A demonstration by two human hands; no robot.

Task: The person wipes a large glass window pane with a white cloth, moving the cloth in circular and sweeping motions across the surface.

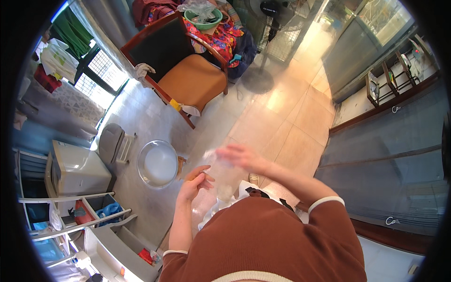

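Observation:
My left hand [194, 183] is raised in front of my body, palm turned inward. Its fingers are curved and apart, and nothing shows between them. Beside it on the right is my right hand [239, 157], blurred by motion. A small whitish patch shows at its fingertips, too smeared to name, so I cannot tell whether it holds anything. To the left of both hands is a clear round basin [157, 164] with cloudy whitish liquid in it. Part of a small wooden stool [181, 167] shows at the basin's right edge.
Ahead stands a wooden armchair [193, 79] with an orange seat. A fan [260, 79] and a clothes pile [218, 37] bearing a green basin [203, 19] are behind it. On the left are a folding chair [112, 142], a washing machine [82, 169] and a shelf rack [70, 225].

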